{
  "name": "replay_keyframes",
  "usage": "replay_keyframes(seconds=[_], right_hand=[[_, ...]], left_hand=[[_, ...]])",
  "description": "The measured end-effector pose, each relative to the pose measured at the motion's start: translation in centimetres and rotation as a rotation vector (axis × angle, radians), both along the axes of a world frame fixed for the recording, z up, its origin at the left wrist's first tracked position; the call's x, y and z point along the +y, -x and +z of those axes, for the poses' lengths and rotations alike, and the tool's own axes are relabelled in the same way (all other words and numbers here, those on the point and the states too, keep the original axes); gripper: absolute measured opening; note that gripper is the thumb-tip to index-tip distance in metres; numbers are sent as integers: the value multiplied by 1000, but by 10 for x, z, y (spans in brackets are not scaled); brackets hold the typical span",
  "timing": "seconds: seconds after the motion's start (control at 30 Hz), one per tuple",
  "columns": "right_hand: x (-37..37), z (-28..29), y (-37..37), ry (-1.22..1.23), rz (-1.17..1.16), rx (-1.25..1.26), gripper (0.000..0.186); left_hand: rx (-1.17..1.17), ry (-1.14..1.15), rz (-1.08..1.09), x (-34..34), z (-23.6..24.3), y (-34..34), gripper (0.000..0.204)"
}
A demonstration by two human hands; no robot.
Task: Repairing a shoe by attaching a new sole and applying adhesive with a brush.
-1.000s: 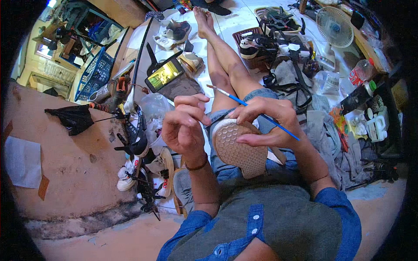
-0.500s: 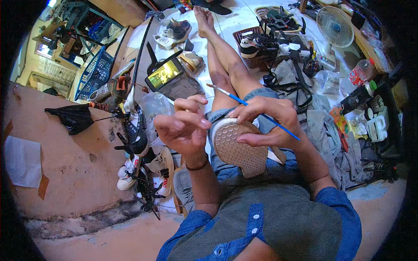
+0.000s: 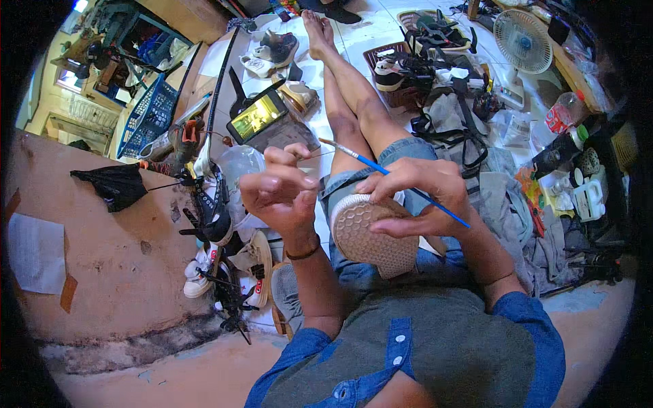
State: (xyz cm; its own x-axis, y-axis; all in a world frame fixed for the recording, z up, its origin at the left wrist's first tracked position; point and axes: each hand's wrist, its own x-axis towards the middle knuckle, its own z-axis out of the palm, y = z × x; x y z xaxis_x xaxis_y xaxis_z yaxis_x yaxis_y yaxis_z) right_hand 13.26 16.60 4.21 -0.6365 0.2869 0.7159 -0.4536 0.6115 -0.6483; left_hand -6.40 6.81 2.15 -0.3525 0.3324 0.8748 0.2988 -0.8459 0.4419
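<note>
My right hand grips a beige shoe sole with a honeycomb tread and a pale rim, its thumb pressed on the tread. Whether an upper is attached behind it is hidden. The same hand keeps a thin blue paintbrush between its fingers, bristles pointing up and left. My left hand is raised just left of the sole, apart from it, its fingers loosely bent and separated. A faint thin line shows by its fingertips; I cannot tell what it is. The sole sits above my lap, over blue denim shorts.
Left of me lie several shoes and a black plastic bag. Ahead are a phone showing a lit screen, and more sneakers. On the right are grey cloths, a brown basket, a white fan and bottles.
My left hand has shifted slightly left, away from the sole, and its fingers have moved. The sole has tilted a little and the brush tip has moved slightly left and down.
</note>
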Motion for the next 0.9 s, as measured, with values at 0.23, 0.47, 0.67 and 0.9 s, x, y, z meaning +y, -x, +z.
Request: replay_keyframes(seconds=[0.23,0.47,0.67,0.9], right_hand=[[-3,2,-1,-89,-10,82,34],[-1,-1,0,-86,-9,100,35],[-1,1,1,-94,-8,108,35],[-1,0,1,-91,2,109,36]], left_hand=[[-89,172,-51,10,16,4,35],[10,64,10,6,19,9,40],[80,-29,-123,-2,19,-2,57],[99,35,-65,-5,21,-19,61]])
